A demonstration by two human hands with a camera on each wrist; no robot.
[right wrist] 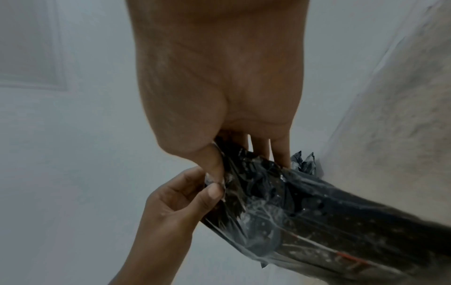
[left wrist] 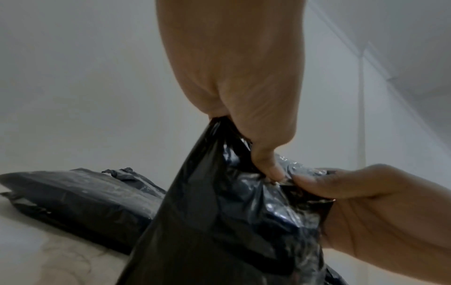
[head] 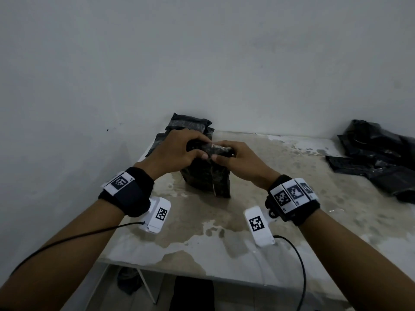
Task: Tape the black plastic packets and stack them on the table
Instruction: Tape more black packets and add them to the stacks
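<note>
While both hands pinch the folded top of the black plastic packet (head: 205, 176), it stands upright on the tabletop (head: 292, 221), its lower end resting on the surface directly below the grip. The left hand (head: 177, 151) has its thumb and fingers curled round the left part of the rolled top edge; the right hand (head: 238, 161) pinches the right part, thumb in front and fingers behind, and the two thumbs nearly meet at the middle. Glossy clear tape (right wrist: 256, 210) shows over the fold and down the packet's face in the right wrist view, so the step in hand is probably pressing the tape flat over the closure.

To do it well, I would keep one hand pinching the fold so it cannot unroll, and run the other thumb outward from the grip along the tape, pushing wrinkles toward the packet's edge. The film is thin and crumpled, so firm, slow strokes should bond better than quick dabs. The loose tape edge below the grip needs smoothing too.

Just behind the grip, against the wall, lies the stack of taped packets (head: 188, 126), where this one probably goes next. Well to the right of the grip lies a loose pile of black packets (head: 377, 153), apparently awaiting tape.
</note>
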